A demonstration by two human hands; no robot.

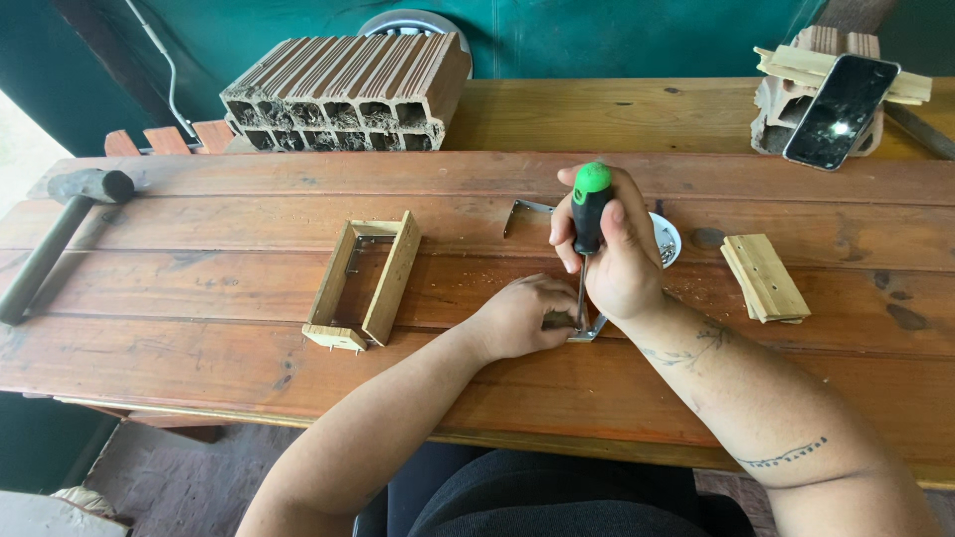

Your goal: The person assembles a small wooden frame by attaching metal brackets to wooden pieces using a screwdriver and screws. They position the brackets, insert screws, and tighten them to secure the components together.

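Note:
My right hand (619, 257) grips a screwdriver (589, 214) with a black and green handle, held upright with its shaft pointing down. Its tip meets a small metal angle bracket (594, 329) lying on the wooden table (199, 328). My left hand (519, 316) rests beside the bracket with its fingers closed on a small piece at the screwdriver's tip; what lies under the fingers is hidden. A second metal bracket (524, 210) lies just behind my hands.
A small wooden frame (365, 281) lies to the left. A hammer (60, 231) sits at the far left edge. A white dish of screws (668, 243) and stacked thin wood slats (764, 276) are at the right. Hollow bricks (343, 94) and a phone (841, 109) stand at the back.

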